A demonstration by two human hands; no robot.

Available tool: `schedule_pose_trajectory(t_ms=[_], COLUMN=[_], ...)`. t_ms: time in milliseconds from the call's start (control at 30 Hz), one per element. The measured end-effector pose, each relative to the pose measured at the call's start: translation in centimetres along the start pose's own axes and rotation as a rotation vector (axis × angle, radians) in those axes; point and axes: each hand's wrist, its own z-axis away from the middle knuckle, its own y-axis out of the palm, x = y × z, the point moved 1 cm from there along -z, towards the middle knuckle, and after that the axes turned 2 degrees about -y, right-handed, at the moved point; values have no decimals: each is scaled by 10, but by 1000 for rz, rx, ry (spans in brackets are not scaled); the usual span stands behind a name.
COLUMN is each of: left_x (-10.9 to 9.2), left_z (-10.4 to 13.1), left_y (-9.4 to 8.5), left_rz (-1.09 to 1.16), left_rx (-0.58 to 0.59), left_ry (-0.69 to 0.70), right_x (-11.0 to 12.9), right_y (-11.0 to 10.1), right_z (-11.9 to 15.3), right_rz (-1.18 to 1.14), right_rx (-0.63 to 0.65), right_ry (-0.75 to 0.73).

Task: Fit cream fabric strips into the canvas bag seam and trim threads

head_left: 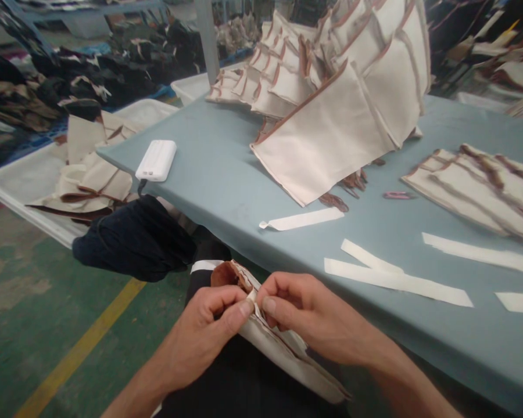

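A cream fabric piece with brown edges (283,354) lies across my lap, below the table's front edge. My left hand (220,319) pinches its seam between thumb and forefinger near the upper end. Right beside it, my right hand (292,302) is closed at the same seam, thumb against the curled fingers; a small pale bit shows between the two hands. Brown material (229,276) sticks out at the piece's top end, beyond my fingertips.
On the blue-grey table (209,168) stand stacked cream fabric pieces (322,128), with another pile (475,191) at right. Cream strips (401,283), pink snips (398,195) and a white power bank (157,159) lie there. A white bin (30,180) holds fabric at left.
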Motion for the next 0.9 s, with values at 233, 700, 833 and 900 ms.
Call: schedule_pose_trajectory(t_ms=[233, 700, 833, 900], left_x=[-5, -3, -4, -5], left_z=[3, 7, 6, 5], left_y=[1, 12, 15, 16], left_rz=[-8, 70, 76, 84], left_rx=[-68, -81, -94, -71], left_ry=[0, 1, 17, 9], right_x=[0, -7, -7, -7], right_y=[8, 22, 22, 21], right_z=[16, 18, 18, 19], right_rz=[257, 588, 601, 600], right_rx=[-235, -361, -396, -415], right_ry=[-135, -414, -416, -395])
